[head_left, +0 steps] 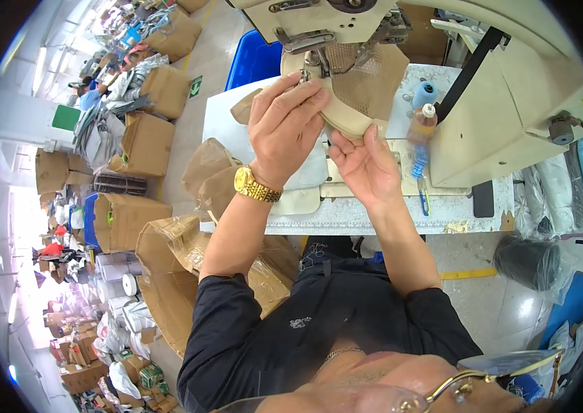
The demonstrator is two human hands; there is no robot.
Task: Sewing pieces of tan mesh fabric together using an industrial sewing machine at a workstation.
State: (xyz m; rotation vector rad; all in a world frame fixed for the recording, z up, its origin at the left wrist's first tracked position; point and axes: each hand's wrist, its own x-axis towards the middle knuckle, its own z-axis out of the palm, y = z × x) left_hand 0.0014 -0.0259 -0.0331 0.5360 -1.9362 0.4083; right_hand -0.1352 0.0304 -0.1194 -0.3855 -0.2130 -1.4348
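A beige sewn piece (346, 118) with a thick curved edge lies under the presser foot of a sewing machine (326, 43); its exact kind is unclear. Brown mesh fabric (374, 79) spreads behind it and seems joined to it. My left hand (284, 124), with a gold watch at the wrist, presses its closed fingers on the piece's left side, close beside the needle area. At the near right end, my right hand (370, 165) pinches the curved edge, thumb on top and fingers curled below.
A thread cone (425, 93), an oil bottle (422, 124), a blue-handled tool (425, 199) and a dark phone (483, 199) stand or lie on the right of the white table (346, 224). Left are brown fabric (210, 165), a cardboard box (160, 261) and a blue bin (251, 62).
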